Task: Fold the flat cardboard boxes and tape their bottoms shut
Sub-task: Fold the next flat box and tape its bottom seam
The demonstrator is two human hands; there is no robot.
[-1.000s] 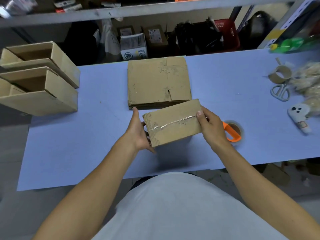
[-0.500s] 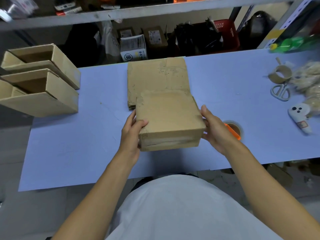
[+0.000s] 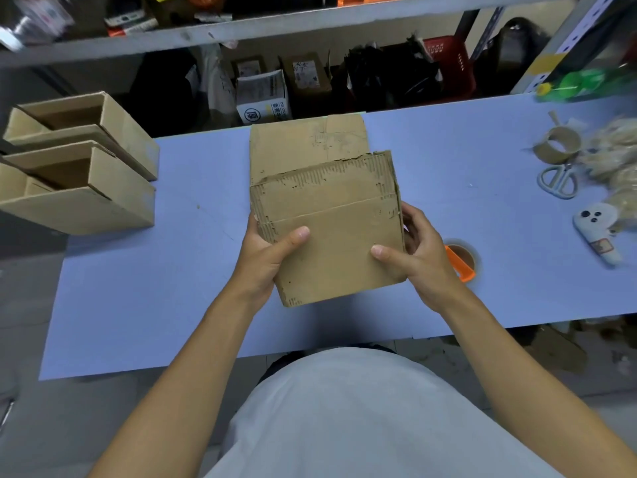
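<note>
I hold a folded brown cardboard box [image 3: 331, 232] above the middle of the blue table [image 3: 155, 288], a broad side with a worn top flap facing me. My left hand [image 3: 267, 257] grips its left edge, thumb on the front face. My right hand [image 3: 418, 257] grips its right edge, thumb on the front too. Behind the box lies a stack of flat cardboard boxes [image 3: 306, 143], partly hidden. A tape roll in an orange dispenser [image 3: 460, 262] lies on the table just right of my right hand.
Two folded open boxes [image 3: 79, 167] sit at the table's left end. Scissors [image 3: 556, 181], an empty tape core [image 3: 558, 144], a white device [image 3: 598, 229] and pale packing filler [image 3: 617, 160] lie at the right. A cluttered shelf [image 3: 310, 77] runs behind the table.
The box was turned in my hands: a second ago its taped bottom faced me, now a broad side with the top flap does. Both hands shifted their grip to the side edges.
</note>
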